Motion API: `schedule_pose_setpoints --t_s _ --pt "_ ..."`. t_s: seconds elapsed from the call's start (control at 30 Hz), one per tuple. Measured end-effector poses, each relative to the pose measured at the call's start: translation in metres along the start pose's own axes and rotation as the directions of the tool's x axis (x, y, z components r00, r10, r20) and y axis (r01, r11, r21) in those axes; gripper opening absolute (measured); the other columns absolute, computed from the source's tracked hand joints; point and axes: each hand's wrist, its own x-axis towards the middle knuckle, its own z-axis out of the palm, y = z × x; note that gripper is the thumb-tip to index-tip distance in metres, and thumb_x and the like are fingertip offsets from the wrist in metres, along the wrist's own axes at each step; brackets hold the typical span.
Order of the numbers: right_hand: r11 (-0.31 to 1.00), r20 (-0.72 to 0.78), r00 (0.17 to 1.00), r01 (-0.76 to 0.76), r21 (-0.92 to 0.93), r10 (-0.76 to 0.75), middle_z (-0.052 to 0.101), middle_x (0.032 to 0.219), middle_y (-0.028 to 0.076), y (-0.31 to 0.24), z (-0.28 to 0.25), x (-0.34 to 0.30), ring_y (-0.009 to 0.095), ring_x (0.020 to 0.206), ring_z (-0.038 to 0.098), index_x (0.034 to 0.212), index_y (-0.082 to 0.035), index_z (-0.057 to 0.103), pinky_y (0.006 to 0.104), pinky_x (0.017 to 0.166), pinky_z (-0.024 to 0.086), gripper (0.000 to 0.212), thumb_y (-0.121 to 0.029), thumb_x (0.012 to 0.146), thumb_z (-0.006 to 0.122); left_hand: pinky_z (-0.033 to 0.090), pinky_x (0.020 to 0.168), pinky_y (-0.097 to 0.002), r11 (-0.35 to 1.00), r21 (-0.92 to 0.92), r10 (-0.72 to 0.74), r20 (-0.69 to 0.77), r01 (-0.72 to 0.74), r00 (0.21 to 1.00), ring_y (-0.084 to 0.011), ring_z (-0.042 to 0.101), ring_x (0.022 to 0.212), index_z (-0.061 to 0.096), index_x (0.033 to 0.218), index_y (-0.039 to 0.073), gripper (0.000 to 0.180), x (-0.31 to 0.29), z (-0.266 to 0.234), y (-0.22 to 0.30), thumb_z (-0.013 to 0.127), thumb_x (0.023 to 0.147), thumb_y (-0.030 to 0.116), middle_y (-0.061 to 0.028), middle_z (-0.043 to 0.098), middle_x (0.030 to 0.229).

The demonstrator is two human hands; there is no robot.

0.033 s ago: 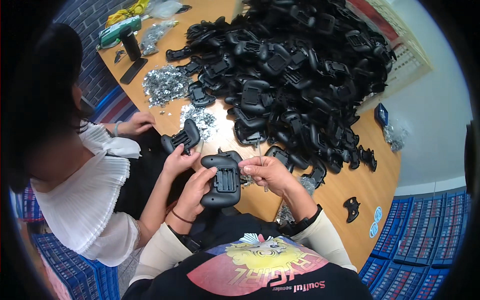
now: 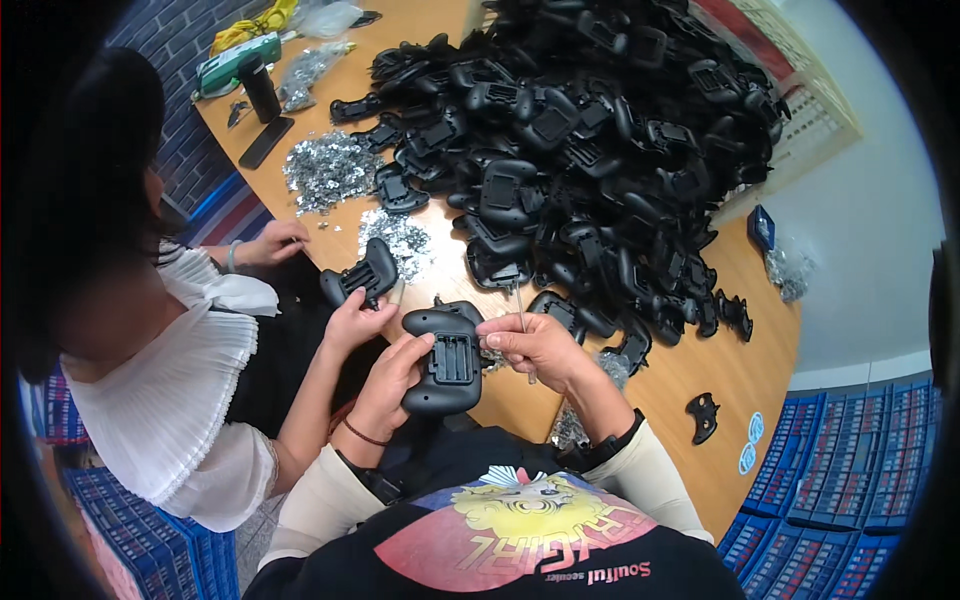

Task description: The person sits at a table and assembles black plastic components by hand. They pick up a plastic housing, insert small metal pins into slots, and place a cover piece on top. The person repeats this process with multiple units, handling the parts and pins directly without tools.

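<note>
The left hand (image 2: 395,375) clasps a black plastic game-controller shell (image 2: 430,398), battery bay upward, by the near edge of a curved light-brown wooden table (image 2: 650,450). The right hand (image 2: 545,350) grips a thin metal rod (image 2: 532,377), fingertips against the shell's side. Beyond sprawls a great heap of black controller shells (image 2: 580,150), with glittering silver metal pieces (image 2: 330,170) alongside; a dark grey brick wall (image 2: 190,95) stands behind.

Over the tabletop's (image 2: 650,425) near edge a shell (image 2: 428,397) hides part of the left hand (image 2: 385,385), and toward the far edge the pile (image 2: 570,150) is cut off.
</note>
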Motion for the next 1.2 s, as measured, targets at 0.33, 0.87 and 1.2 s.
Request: schedule_pose_setpoints --t_s 0.33,0.87,1.2 --pt "0.816 -0.086 0.903 0.335 -0.471 -0.420 0.062 0.077 0.004 0.012 0.004 -0.010 0.008 0.061 0.053 0.096 -0.001 0.066 0.0210 0.053 0.041 0.017 -0.011 0.082 0.064 0.048 0.067 -0.0242 0.999 0.040 0.027 0.006 -0.027 1.000 -0.0079 0.057 0.075 0.053 0.091 0.005 0.013 -0.003 0.013 -0.009 0.054 0.090 0.018 -0.0011 0.056 0.084" --pt "0.147 0.260 0.677 0.481 -0.864 -0.688 0.062 0.083 0.013 0.003 0.013 -0.013 0.030 0.074 0.062 0.097 -0.004 0.064 0.0346 0.064 0.049 0.021 -0.002 0.077 0.062 0.046 0.062 -0.0216 0.994 0.092 0.054 -0.038 -0.050 0.998 -0.0057 0.055 0.070 0.054 0.093 0.006 0.013 0.000 0.022 -0.012 0.055 0.090 0.019 0.0006 0.057 0.080" --pt "-0.097 0.312 0.630 0.352 -0.931 -0.711 0.063 0.082 0.010 -0.002 0.024 -0.017 0.028 0.073 0.063 0.098 -0.008 0.059 0.0343 0.060 0.050 0.025 -0.003 0.073 0.064 0.046 0.063 -0.0207 0.991 0.128 0.035 -0.025 -0.032 0.999 -0.0048 0.054 0.071 0.054 0.096 0.007 0.013 0.004 0.022 -0.012 0.054 0.091 0.019 0.0011 0.057 0.081"
